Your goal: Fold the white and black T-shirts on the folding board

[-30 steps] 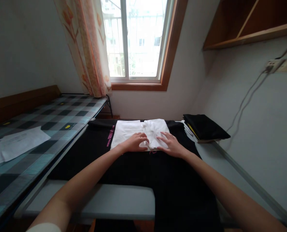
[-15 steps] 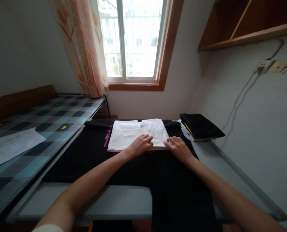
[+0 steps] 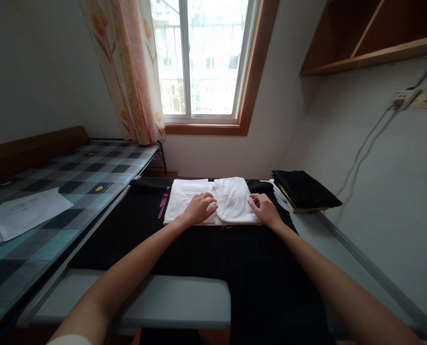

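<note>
A folded white garment (image 3: 233, 197) lies on a spread black garment (image 3: 199, 249) with pink lettering along its left part. My left hand (image 3: 200, 209) rests over the near middle of the white garment, its fingers loosely apart and holding nothing. At the right edge of the white cloth is my right hand (image 3: 264, 209), fingers bent a little but apart, the tips at or just above the fabric. Whether those tips touch it I cannot tell. The black garment covers much of the white table and hangs over its front edge.
A pile of folded clothes (image 3: 305, 190), black on top, sits at the table's back right by the wall. To the left stands a bed with a checked mattress (image 3: 102, 206) and paper sheets (image 3: 30, 215). A wooden shelf (image 3: 375, 56) juts out at upper right.
My left hand has shifted left across the white garment and its fingers have loosened. My right hand has eased its hold on the garment's right near corner. The view has turned slightly left.
</note>
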The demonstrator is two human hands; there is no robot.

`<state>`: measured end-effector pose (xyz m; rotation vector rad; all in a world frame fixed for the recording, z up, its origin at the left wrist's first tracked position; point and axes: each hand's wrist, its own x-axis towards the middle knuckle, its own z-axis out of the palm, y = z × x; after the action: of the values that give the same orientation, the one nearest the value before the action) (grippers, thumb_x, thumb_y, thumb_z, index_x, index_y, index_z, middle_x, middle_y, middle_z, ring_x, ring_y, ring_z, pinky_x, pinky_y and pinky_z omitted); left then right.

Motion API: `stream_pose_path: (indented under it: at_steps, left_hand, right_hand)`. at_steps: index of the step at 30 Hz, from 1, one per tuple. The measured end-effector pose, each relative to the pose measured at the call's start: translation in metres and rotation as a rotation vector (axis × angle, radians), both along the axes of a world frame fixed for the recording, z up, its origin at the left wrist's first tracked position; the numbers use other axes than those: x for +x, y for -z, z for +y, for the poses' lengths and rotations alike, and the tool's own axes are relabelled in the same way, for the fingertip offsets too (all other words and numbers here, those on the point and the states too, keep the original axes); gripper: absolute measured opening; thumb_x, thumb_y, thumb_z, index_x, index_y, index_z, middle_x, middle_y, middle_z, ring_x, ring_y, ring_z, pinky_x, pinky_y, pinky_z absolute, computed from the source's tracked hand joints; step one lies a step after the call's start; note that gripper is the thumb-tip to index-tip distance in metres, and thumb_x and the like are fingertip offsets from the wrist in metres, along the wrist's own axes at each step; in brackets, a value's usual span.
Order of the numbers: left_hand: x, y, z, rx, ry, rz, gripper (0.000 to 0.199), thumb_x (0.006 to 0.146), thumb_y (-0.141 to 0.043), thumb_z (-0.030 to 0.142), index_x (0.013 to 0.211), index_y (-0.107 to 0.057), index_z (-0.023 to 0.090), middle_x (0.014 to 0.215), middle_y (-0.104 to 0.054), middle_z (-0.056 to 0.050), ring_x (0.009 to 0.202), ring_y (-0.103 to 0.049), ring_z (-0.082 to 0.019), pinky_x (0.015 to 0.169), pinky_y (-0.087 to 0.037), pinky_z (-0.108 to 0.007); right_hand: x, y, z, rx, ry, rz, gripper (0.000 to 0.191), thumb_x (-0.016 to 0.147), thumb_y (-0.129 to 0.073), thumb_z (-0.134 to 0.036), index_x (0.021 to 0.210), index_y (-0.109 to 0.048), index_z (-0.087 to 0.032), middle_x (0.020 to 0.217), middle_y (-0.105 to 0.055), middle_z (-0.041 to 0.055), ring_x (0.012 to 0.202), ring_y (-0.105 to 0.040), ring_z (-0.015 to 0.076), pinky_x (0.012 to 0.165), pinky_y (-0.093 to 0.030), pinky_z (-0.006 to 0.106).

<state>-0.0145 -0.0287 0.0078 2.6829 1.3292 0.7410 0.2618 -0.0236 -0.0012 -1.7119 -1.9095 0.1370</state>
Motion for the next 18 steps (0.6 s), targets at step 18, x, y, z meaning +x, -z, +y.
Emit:
stream_pose_path:
  at_steps: [18]
  left_hand:
    - [-0.043, 0.021, -0.005, -0.193, 0.106, -0.108, 0.043, 0.091, -0.047, 0.051, 0.123, -0.062, 0.027, 0.139, -0.052, -0.008, 0.133, -0.041, -0.026, 0.113, -0.024, -0.045]
  right_hand:
    - [0.006, -0.006, 0.062, -0.462, -0.078, 0.554, 0.025, 0.077, -0.066, -0.030, 0.096, -0.067, -0.013, 0.101, -0.072, 0.0136, 0.081, -0.068, 0.0226, 0.062, -0.054, 0.029]
